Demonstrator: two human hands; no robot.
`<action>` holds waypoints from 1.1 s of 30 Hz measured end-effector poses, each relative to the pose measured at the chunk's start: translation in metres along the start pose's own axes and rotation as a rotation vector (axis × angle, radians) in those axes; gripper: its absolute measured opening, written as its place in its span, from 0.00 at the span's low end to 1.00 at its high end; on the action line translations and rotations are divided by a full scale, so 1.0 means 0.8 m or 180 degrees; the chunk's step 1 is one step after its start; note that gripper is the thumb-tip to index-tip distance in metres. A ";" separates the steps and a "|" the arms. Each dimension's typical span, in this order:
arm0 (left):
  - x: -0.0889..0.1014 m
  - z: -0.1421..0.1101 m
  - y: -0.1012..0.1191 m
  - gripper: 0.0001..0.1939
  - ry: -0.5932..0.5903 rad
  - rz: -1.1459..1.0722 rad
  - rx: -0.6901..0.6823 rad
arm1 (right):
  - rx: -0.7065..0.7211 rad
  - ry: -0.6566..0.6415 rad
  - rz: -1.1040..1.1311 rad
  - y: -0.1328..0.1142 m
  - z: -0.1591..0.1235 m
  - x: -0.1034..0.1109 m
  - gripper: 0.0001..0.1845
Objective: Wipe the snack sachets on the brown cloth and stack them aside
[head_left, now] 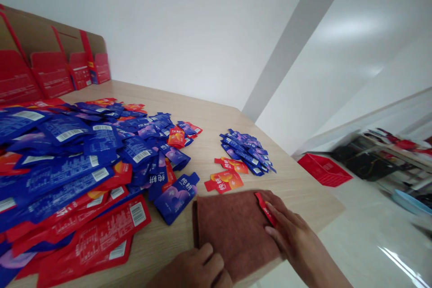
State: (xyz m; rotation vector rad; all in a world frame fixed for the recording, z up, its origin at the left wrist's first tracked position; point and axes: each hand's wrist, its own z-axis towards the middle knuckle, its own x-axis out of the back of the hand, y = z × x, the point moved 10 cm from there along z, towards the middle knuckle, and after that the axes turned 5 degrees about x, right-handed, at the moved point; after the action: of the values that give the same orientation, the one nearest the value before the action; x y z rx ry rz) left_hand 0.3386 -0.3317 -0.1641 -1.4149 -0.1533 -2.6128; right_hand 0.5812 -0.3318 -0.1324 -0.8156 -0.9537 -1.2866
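A folded reddish-brown cloth (232, 227) lies at the near edge of the wooden table (216, 117). My left hand (195, 267) rests on the cloth's near left corner with its fingers curled and pressed down. My right hand (292, 234) lies on the cloth's right side, pinching a small red sachet (266, 209) between fingers and thumb. Just beyond the cloth lie two red-orange sachets (225, 180).
A big loose heap of blue and red sachets (74, 166) covers the table's left half. A neat small stack of blue sachets (248, 150) sits at the right. Red-and-brown cartons (50, 69) stand along the back left. A red basket (324, 168) stands on the floor at right.
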 end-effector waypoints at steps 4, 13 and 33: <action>0.000 0.002 0.001 0.17 0.0059 0.0114 -0.0030 | -0.0610 -0.0185 0.0192 0.019 -0.002 0.022 0.28; 0.007 0.005 0.003 0.15 0.0133 0.0142 -0.0024 | -0.0274 0.0017 0.1639 -0.109 0.051 0.016 0.24; 0.006 0.001 -0.002 0.16 0.0248 0.0081 0.0042 | 0.0572 0.0245 0.0043 -0.079 0.022 0.002 0.18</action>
State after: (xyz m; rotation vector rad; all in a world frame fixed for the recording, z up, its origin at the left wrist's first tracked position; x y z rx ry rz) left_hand 0.3365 -0.3305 -0.1594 -1.2997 -0.1412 -2.6363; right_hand 0.5162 -0.3238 -0.1253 -0.6281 -0.9846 -1.1932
